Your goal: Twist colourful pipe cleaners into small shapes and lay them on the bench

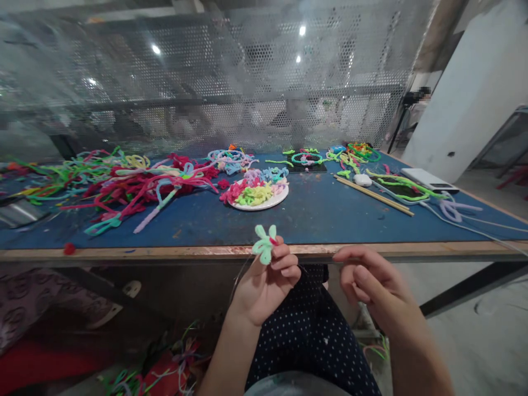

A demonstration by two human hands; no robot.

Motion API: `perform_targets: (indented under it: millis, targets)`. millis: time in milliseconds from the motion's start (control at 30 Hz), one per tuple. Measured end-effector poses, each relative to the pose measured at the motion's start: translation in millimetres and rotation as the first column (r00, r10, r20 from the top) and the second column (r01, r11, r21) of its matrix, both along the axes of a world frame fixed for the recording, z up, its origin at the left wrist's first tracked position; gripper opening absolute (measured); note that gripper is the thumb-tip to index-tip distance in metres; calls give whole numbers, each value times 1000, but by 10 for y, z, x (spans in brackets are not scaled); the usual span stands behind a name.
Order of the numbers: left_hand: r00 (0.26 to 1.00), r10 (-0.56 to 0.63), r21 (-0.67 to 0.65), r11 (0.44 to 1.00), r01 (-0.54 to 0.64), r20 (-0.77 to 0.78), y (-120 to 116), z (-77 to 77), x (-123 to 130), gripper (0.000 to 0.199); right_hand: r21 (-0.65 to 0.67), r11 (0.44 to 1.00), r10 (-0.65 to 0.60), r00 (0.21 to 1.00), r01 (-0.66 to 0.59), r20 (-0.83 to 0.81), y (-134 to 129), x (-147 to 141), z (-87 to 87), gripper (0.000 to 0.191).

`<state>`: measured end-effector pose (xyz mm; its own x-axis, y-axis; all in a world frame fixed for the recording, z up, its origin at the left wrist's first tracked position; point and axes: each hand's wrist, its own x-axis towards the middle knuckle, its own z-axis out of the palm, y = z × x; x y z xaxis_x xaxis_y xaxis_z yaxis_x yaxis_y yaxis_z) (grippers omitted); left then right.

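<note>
My left hand [268, 291] is raised before the table's front edge. Between its thumb and fingers it pinches a mint-green pipe-cleaner flower [264, 248] with several looped petals and a small red bit near its centre. A thin thread or wire hangs beside that hand. To the right, my right hand [377, 286] hovers apart from the flower, slightly blurred. Its index finger points left, the other fingers are loosely bent, and I see nothing held in it. Just beyond the flower, a white plate [264, 206] bears small pipe-cleaner pieces in pink, yellow, blue and purple.
A large heap of coloured pipe cleaners [136, 187] covers the left of the blue table [198, 223]. Two wooden sticks [373, 195], a white earbud case [362, 180] and a white device [429, 180] lie at right. A perforated metal sheet [264, 82] stands behind.
</note>
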<state>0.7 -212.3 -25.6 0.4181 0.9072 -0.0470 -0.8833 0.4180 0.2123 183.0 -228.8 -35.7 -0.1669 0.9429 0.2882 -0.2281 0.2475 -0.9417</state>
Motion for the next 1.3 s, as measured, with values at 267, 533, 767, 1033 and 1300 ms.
perform_targets:
  millis: [267,533,767,1033,1300]
  targets:
    - [971,200,3,980,-201,-129,58,18,-8,37,10,949,-313,947,315,-66,69,8,-67,19]
    - [793,396,181,918,-353,-463,95,-23,53,30,843,516,-583,784,153,215,-82,-186,-36,40]
    - [701,422,231,905,-356,-575,72,-87,81,29,934,300,-556,759,-197,338,15,-234,95,25]
    - [565,535,349,843,-410,-628,19,-81,94,27,429,894,-38,977,127,-211,-56,-368,-211,26]
    - [588,530,506,833,-225,-611,-83,-151,7,18,-101,949,-311,939,299,-147,-48,-370,21,10]
